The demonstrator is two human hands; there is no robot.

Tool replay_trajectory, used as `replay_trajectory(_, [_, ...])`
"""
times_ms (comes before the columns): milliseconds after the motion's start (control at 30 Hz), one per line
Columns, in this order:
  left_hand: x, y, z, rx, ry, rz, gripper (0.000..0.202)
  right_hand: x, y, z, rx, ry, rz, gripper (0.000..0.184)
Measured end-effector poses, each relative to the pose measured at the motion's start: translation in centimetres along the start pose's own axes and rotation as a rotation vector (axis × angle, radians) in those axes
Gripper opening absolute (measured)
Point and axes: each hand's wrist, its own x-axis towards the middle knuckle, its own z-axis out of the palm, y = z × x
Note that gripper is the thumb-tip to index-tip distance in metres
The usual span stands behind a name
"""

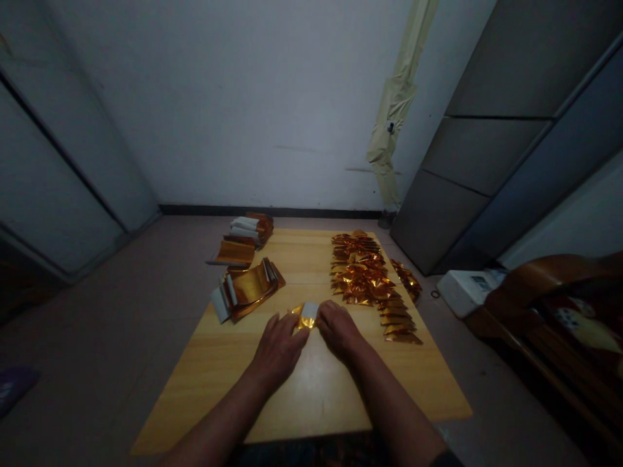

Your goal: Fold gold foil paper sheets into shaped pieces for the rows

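A small sheet of gold foil paper (308,314), partly folded and with a pale grey side showing, is between my hands over the middle of the table. My left hand (280,344) grips its left side, thumb and fingers closed on the edge. On the opposite side, the bent fingers of my right hand (337,326) pinch the right edge. Left of my hands lies a stack of curled gold foil sheets (250,285). To the right sit rows of folded gold foil pieces (363,269), overlapping one another.
The wooden table (311,389) stands near a white wall (253,97). More foil sheets (250,233) lie at its far left corner. Further folded pieces (406,279) are beyond its right edge. A grey refrigerator-like cabinet (467,155), a white box (470,292) and wooden furniture (525,324) stand right.
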Motion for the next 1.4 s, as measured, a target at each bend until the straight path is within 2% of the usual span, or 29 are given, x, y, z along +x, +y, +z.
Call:
replay_trajectory(233, [-0.2,0.1,0.2,-0.007,-0.036,-0.038,0.037,0.6,-1.0,0.1,-0.167,-0.071,0.092,0.013])
replay_trajectory(567, [-0.1,0.2,0.6,0.023,-0.049,-0.039,0.039,0.8,-1.5,0.3,-0.179,-0.068,0.158,0.016])
replay_trajectory(667, [0.0,0.4,0.6,0.048,-0.043,-0.043,0.043,0.8,-1.3,0.6,-0.164,-0.055,0.15,0.013])
replay_trajectory(767, [-0.2,0.4,1.0,0.055,0.011,-0.048,0.048,0.8,-1.2,0.7,-0.143,-0.044,0.149,0.01])
replay_trajectory(900, [-0.5,0.0,1.7,0.047,0.066,-0.036,0.037,0.9,-1.3,0.5,-0.095,-0.028,0.17,0.01])
replay_trajectory(1233, [-0.3,1.0,0.9,0.025,-0.041,-0.108,0.034,0.7,-0.4,0.4,0.102,0.059,0.166,0.017])
replay_trajectory(1400, [-0.2,1.0,0.7,-0.015,-0.043,-0.116,0.033,0.7,0.0,0.6,0.142,0.077,0.171,0.02])
